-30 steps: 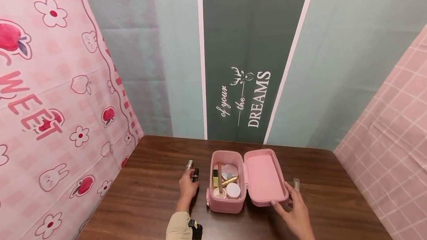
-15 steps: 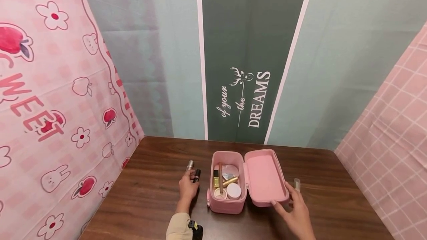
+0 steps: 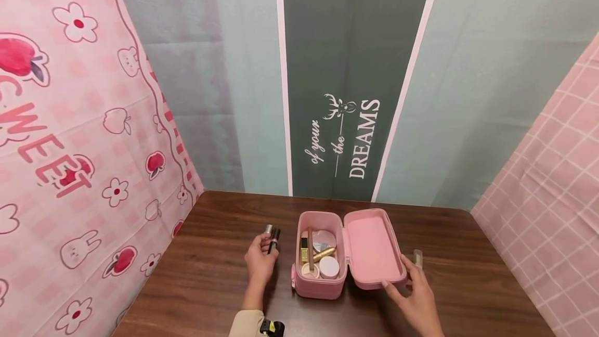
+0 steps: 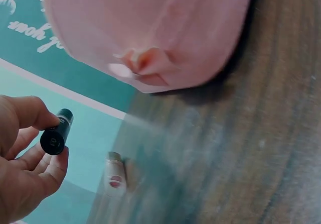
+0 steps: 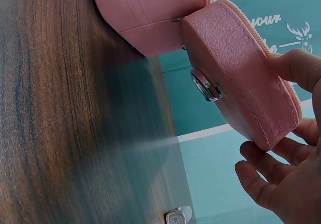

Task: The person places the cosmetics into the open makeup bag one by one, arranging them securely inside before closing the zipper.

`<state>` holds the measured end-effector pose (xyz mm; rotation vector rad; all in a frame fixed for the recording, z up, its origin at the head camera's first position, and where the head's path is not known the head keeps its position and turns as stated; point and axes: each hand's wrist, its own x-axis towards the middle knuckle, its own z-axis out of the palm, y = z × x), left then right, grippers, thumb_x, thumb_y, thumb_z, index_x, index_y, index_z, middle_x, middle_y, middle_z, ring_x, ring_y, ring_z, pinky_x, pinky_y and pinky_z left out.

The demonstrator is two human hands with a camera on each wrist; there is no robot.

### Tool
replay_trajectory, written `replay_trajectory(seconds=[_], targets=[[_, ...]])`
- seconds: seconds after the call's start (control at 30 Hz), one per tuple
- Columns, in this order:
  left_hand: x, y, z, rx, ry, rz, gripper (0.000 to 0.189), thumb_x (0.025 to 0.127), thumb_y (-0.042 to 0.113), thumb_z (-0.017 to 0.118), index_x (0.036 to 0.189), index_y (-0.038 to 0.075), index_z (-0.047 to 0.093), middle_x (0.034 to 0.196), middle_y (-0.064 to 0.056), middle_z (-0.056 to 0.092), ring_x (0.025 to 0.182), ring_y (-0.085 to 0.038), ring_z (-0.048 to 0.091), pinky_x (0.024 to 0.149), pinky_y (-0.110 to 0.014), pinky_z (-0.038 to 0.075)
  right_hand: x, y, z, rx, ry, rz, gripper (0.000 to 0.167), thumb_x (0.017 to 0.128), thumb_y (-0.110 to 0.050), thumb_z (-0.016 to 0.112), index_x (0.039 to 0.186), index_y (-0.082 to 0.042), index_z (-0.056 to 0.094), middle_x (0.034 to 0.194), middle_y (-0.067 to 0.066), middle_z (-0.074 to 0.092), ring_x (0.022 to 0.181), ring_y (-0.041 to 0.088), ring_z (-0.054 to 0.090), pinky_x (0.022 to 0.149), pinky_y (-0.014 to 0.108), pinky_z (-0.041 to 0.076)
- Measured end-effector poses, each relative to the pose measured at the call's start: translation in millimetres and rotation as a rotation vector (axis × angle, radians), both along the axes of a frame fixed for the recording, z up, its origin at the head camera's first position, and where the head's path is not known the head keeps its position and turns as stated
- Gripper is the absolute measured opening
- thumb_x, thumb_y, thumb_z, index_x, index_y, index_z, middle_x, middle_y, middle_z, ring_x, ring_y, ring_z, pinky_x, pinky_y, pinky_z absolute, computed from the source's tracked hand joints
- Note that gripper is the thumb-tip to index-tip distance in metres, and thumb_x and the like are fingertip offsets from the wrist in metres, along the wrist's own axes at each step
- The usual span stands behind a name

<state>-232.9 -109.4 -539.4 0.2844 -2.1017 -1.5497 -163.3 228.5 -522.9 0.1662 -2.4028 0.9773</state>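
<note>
In the head view a pink cosmetic case (image 3: 320,290) stands with its lid (image 3: 373,247) swung out to the right. My left hand (image 3: 259,262) is left of the case and pinches a small black lipstick tube (image 4: 56,133) between thumb and fingers. The left wrist view shows that tube apart from the tabletop. Just beyond it a silver-capped lipstick (image 4: 115,175) stands on the table. My right hand (image 3: 416,298) holds the lid's outer edge, thumb on the zippered rim (image 5: 261,43) and fingers below.
Inside the case are a black-and-gold lipstick (image 3: 304,251), a brown stick (image 3: 310,249), a gold tube (image 3: 324,254), a white-lidded jar (image 3: 329,267) and other round compacts. A small clear-topped bottle (image 3: 418,258) stands behind my right hand. Fabric hangs around the wooden table (image 3: 196,274).
My left hand has shifted slightly left and away from me, raising the black lipstick tube closer to the silver-capped one. The right hand keeps its hold on the lid.
</note>
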Motion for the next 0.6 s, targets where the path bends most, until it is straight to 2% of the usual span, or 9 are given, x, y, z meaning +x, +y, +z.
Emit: replay_trajectory(seconds=[0.2,0.43,0.6], targets=[[1.8,-0.2,8.8,0.000,-0.008,-0.001,0.035,0.068,-0.011,0.070,0.100,-0.002,0.064,0.086,-0.009,0.067,0.076,-0.023,0.064,0.065,-0.030,0.051,-0.1,0,-0.7,0.003,-0.008,-0.005,0.074,0.067,-0.012,0.083,0.129,0.003,0.047,0.107,0.016,0.054,0.084,0.017,0.053,0.066,0.038,0.050],[2.9,-0.1,10.9,-0.006,-0.015,-0.003,0.035,0.067,-0.011,0.070,0.099,-0.001,0.065,0.086,-0.009,0.067,0.076,-0.023,0.064,0.066,-0.032,0.052,0.0,0,-1.3,0.001,-0.004,-0.008,0.074,0.066,-0.012,0.084,0.129,0.003,0.047,0.105,0.015,0.055,0.083,0.013,0.052,0.065,0.038,0.050],[9.3,4.5,13.0,-0.002,-0.023,0.026,0.034,0.067,-0.011,0.070,0.098,0.000,0.065,0.085,-0.009,0.067,0.075,-0.022,0.063,0.065,-0.031,0.051,0.3,0,-0.3,0.002,-0.007,-0.009,0.074,0.066,-0.012,0.084,0.129,0.003,0.047,0.106,0.015,0.054,0.083,0.014,0.053,0.065,0.037,0.050]])
